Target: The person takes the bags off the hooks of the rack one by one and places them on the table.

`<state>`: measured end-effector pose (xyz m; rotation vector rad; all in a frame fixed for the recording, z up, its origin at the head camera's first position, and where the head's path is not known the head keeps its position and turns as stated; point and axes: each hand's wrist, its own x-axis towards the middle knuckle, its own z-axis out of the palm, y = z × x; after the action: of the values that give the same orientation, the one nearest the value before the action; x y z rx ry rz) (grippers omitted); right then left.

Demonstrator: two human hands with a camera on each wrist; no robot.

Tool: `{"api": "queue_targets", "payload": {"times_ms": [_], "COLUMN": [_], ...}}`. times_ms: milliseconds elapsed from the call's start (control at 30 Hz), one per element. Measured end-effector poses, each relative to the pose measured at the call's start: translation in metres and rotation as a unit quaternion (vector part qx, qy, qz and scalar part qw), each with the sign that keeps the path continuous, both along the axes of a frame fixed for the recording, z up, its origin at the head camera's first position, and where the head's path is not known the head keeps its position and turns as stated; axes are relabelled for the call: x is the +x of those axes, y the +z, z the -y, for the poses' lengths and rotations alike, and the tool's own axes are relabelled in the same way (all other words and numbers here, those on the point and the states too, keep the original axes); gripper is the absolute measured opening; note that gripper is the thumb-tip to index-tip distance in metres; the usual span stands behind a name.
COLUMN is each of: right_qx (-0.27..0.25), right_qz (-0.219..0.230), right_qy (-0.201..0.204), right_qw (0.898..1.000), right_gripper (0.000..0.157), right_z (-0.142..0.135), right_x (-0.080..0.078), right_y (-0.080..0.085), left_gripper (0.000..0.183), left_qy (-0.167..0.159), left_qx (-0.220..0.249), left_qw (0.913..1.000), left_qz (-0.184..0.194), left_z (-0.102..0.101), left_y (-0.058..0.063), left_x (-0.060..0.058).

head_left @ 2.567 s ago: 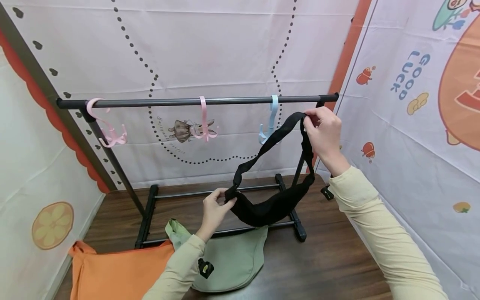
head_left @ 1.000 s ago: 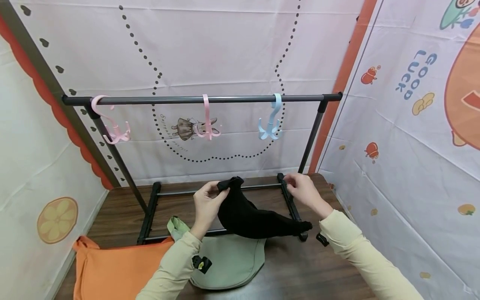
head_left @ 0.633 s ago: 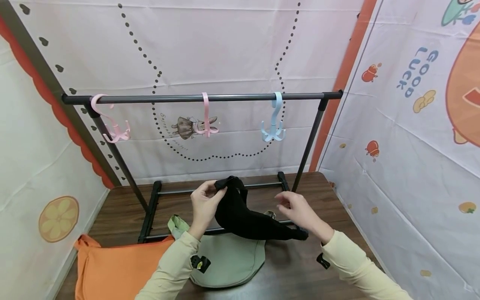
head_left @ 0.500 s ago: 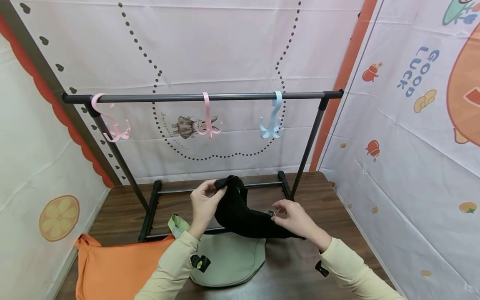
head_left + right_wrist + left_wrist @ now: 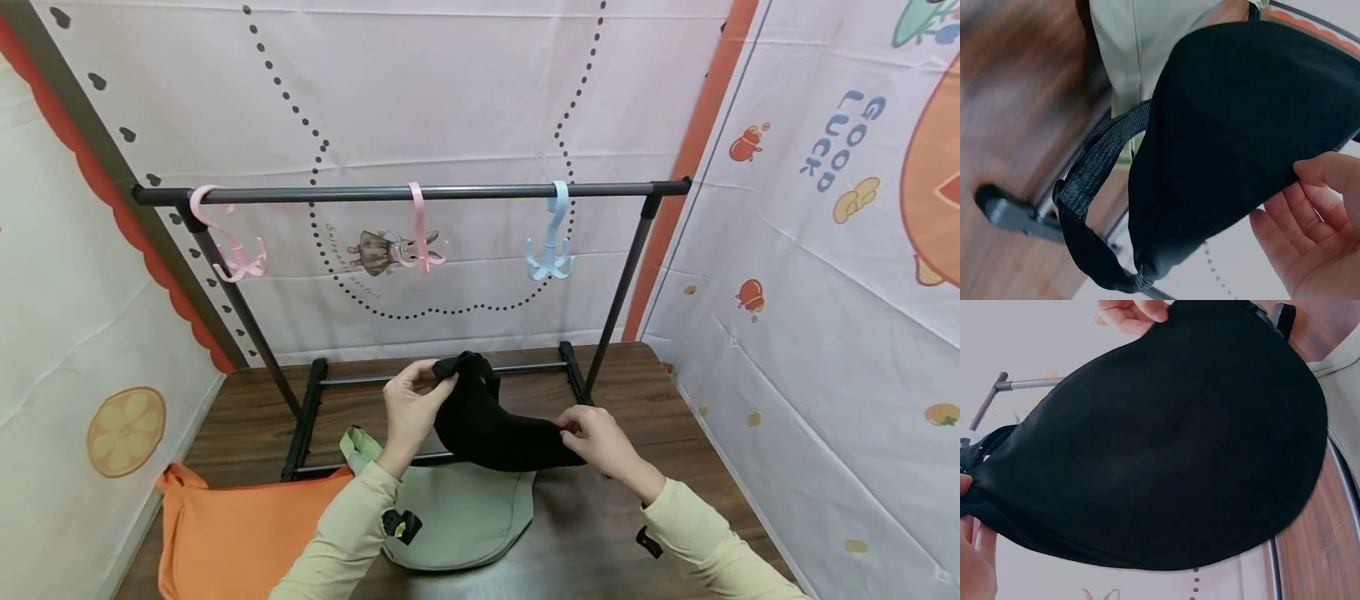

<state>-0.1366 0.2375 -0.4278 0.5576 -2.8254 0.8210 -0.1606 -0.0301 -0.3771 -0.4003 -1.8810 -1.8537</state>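
A black crescent-shaped shoulder bag (image 5: 498, 433) is held up in front of me, over the rack's base. My left hand (image 5: 408, 408) pinches its left end, where the strap joins the body. On the other side my right hand (image 5: 600, 440) pinches the upper edge near the right end. In the right wrist view, thumb and fingers of the right hand (image 5: 1316, 219) grip the bag (image 5: 1235, 125) along its zipped edge, and the strap (image 5: 1082, 194) hangs in a loop. The left wrist view shows the bag's broad smooth side (image 5: 1166, 450).
A black metal rack (image 5: 480, 193) stands on the wooden table (image 5: 637, 517). Two pink hooks, left (image 5: 238, 260) and middle (image 5: 418, 229), and a light blue hook (image 5: 552, 237) hang from its bar. A green bag (image 5: 457, 517) and an orange bag (image 5: 240, 533) lie in front.
The bag came down from beside the blue hook to low over the base. My right hand let go of the strap, moved down and left, and took the bag's upper edge.
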Motion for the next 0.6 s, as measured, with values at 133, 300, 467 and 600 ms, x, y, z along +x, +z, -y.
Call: {"api": "queue_targets", "payload": {"times_ms": [133,300,467,600], "right_qx": [0.025,0.082,0.114,0.138], "right_qz": [-0.017,-0.053,-0.058,-0.041], "right_qy": [-0.009,-0.008,-0.011,-0.007], "right_qw": [1.000,0.995,0.992,0.990], "right_gripper": [0.012,0.013,0.014,0.013], "right_z": [-0.014,-0.034,-0.048,-0.060], "right_x": [0.002,0.009,0.020,0.027], "right_y": [0.011,0.023,0.032,0.036], "left_gripper": [0.016,0.017,0.020,0.020], "left_qy": [-0.018,-0.050,-0.084,-0.112], "left_qx": [0.001,-0.005,-0.018,-0.020], "left_qw": [0.9998,0.9983,0.9945,0.9900], "left_qz": [0.004,0.030,0.061,0.084], "left_z": [-0.003,-0.012,-0.023,-0.032], "left_y": [-0.002,-0.009,-0.017,-0.023], "left_x": [0.001,0.005,0.008,0.010]}}
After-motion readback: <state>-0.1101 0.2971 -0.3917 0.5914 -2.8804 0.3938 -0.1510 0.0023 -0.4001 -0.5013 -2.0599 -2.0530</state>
